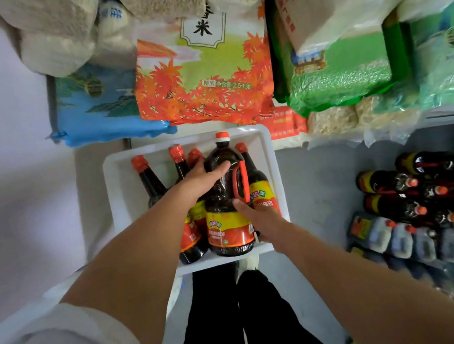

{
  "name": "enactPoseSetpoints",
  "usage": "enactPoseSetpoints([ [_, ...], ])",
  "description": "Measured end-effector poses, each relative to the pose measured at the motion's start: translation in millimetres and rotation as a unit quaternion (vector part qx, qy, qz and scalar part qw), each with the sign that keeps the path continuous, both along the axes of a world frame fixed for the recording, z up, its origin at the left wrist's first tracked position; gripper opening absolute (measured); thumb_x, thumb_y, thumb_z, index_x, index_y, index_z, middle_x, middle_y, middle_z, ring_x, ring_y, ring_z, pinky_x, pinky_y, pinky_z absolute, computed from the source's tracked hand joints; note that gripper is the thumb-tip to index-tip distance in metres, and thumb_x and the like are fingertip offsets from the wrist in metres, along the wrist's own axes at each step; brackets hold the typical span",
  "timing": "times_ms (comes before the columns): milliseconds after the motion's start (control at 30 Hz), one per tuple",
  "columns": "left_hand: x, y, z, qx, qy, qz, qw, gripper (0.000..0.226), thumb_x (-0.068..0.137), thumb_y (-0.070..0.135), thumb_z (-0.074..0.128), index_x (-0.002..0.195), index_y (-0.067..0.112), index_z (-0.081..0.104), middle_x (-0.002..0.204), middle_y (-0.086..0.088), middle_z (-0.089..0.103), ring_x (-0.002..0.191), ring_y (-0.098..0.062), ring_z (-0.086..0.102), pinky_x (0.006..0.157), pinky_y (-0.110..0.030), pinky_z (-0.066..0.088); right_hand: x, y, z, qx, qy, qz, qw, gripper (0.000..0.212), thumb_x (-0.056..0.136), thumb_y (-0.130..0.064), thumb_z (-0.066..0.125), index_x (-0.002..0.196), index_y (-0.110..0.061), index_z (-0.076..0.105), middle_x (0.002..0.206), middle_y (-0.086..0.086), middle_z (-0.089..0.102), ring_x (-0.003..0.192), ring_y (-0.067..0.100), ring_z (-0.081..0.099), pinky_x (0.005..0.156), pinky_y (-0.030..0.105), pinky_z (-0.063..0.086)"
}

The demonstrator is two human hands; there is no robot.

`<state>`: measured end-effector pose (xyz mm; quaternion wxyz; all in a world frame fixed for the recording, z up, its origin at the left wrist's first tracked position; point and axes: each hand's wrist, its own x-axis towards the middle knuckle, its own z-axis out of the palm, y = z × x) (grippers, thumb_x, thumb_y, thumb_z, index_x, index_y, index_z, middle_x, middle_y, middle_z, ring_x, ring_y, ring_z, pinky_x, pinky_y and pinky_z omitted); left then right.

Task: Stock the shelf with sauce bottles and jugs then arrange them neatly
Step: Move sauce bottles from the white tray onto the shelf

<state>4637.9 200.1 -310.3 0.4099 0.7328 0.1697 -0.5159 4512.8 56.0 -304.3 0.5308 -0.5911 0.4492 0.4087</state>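
Note:
A white plastic bin [268, 147] on the floor holds several dark sauce bottles with red caps and one big dark jug [227, 222] with a red cap and a red handle. My left hand [201, 178] grips the jug's upper shoulder, fingers curled over it. My right hand [259, 217] holds the jug's right side just below the handle, thumb against the label. A slim bottle [148, 178] stands at the bin's left. On the shelf at the right lie more dark sauce bottles [388, 182] and pale jugs [403, 239].
Bags of rice are stacked behind the bin: a blue one [96, 106], an orange maple-leaf one [199, 81] and a green one [335, 74]. Pale mesh sacks lie on top. A white wall is at the left. My dark trouser legs are below the bin.

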Motion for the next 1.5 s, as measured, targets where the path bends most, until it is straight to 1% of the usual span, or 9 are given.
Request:
enactPoseSetpoints([
  [167,3.7,-7.3,-12.3,-0.039,0.028,0.078,0.996,0.073,0.062,0.063,0.083,0.125,0.030,0.062,0.118,0.001,0.069,0.105,-0.019,0.063,0.100,-0.039,0.048,-7.0,0.4,-5.8,-0.008,-0.015,-0.005,1.000,0.067,0.081,-0.065,0.071,0.134,-0.027,0.059,0.128,-0.002,0.064,0.118,0.023,0.058,0.108,0.046,0.045],
  [333,0.1,-3.5,-9.0,-0.049,0.006,0.066,0.997,0.048,0.069,0.047,0.086,0.109,0.028,0.069,0.101,0.003,0.071,0.093,-0.014,0.065,0.072,-0.025,0.047,-14.1,3.3,-5.2,-0.020,-0.038,0.006,0.999,0.060,0.082,-0.059,0.073,0.132,-0.028,0.060,0.122,-0.005,0.064,0.116,0.022,0.058,0.103,0.041,0.048],
  [667,-21.7,22.5,-0.6,-0.052,-0.015,0.081,0.995,0.061,0.048,0.059,0.089,0.100,0.032,0.073,0.107,0.004,0.073,0.107,-0.020,0.064,0.100,-0.040,0.047,-34.4,24.0,-5.3,-0.079,-0.117,0.061,0.988,0.097,0.044,-0.074,0.078,0.132,-0.038,0.059,0.126,-0.004,0.063,0.118,0.022,0.059,0.101,0.046,0.052],
  [800,-35.3,28.5,-0.1,-0.081,-0.034,0.119,0.989,0.057,0.057,0.050,0.089,0.108,0.029,0.073,0.106,0.002,0.075,0.108,-0.022,0.067,0.100,-0.040,0.047,-41.2,23.2,-2.0,-0.039,-0.137,0.047,0.989,0.070,0.071,-0.047,0.087,0.133,-0.035,0.057,0.116,-0.011,0.066,0.107,0.013,0.061,0.097,0.036,0.050],
  [933,-42.9,28.9,8.1,-0.050,-0.073,0.131,0.987,0.040,0.068,0.046,0.086,0.101,0.030,0.072,0.099,0.006,0.073,0.098,-0.015,0.066,0.092,-0.034,0.049,-44.9,20.3,-0.4,0.021,-0.143,0.025,0.989,0.070,0.074,-0.037,0.088,0.135,-0.039,0.054,0.113,-0.016,0.068,0.106,0.007,0.063,0.097,0.035,0.050],
  [1067,-44.6,30.2,18.2,0.023,-0.121,0.111,0.986,0.068,0.054,0.065,0.084,0.107,0.025,0.069,0.104,0.005,0.068,0.097,-0.017,0.061,0.087,-0.033,0.048,-50.0,19.4,-1.6,0.049,-0.161,0.022,0.986,0.073,0.073,-0.031,0.090,0.136,-0.036,0.054,0.122,-0.006,0.068,0.113,0.014,0.064,0.098,0.038,0.053],
  [1267,-47.3,43.9,46.1,0.060,-0.117,0.127,0.983,0.081,0.048,0.072,0.082,0.106,0.017,0.068,0.101,0.000,0.068,0.095,-0.019,0.062,0.083,-0.032,0.048,-64.1,32.9,-10.1,0.038,-0.180,0.044,0.982,0.103,0.044,-0.065,0.095,0.134,-0.064,0.044,0.142,0.002,0.051,0.130,0.026,0.052,0.106,0.053,0.047],
  [1433,-48.7,50.8,71.5,0.065,-0.146,0.184,0.970,0.124,0.017,0.087,0.077,0.123,0.023,0.061,0.112,-0.001,0.069,0.101,-0.023,0.067,0.094,-0.042,0.054,-60.6,29.6,32.0,0.092,-0.233,0.056,0.966,0.097,0.070,-0.021,0.092,0.146,-0.049,0.038,0.129,-0.010,0.065,0.120,0.011,0.062,0.103,0.041,0.051],
  [1500,-47.2,51.8,78.1,0.065,-0.153,0.215,0.962,0.129,0.014,0.087,0.079,0.127,0.027,0.057,0.115,0.000,0.069,0.101,-0.024,0.068,0.091,-0.042,0.056,-56.7,30.6,45.9,0.076,-0.264,0.071,0.959,0.104,0.065,-0.025,0.095,0.148,-0.047,0.035,0.129,-0.012,0.065,0.120,0.010,0.062,0.103,0.042,0.052],
])
